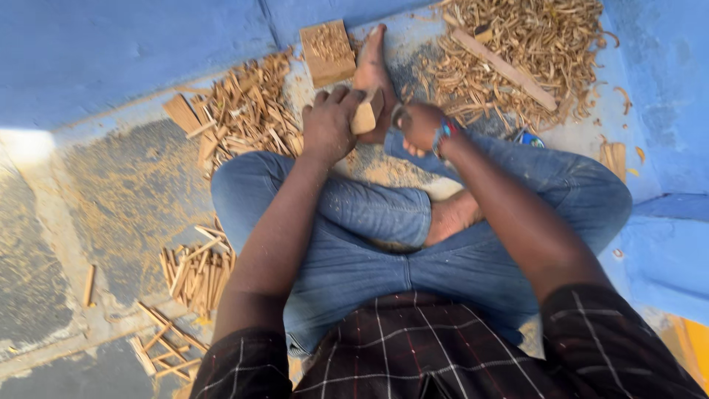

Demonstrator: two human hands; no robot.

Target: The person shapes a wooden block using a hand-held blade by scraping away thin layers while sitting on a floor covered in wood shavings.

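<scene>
I sit cross-legged on the floor in blue jeans. My left hand (pixel 329 122) grips a small pale wooden block (pixel 365 115), held against my bare foot (pixel 371 68). My right hand (pixel 419 125), with a beaded bracelet at the wrist, is closed around a small tool at the block's right side; the tool itself is mostly hidden by the fingers. Both hands meet just above my crossed legs.
A square wood block (pixel 328 52) lies beyond the foot. A heap of cut wood pieces (pixel 240 111) is to the left, curled shavings (pixel 532 44) with a long slat (pixel 504 68) to the right. More sticks (pixel 196 273) lie by my left knee. Blue walls surround the floor.
</scene>
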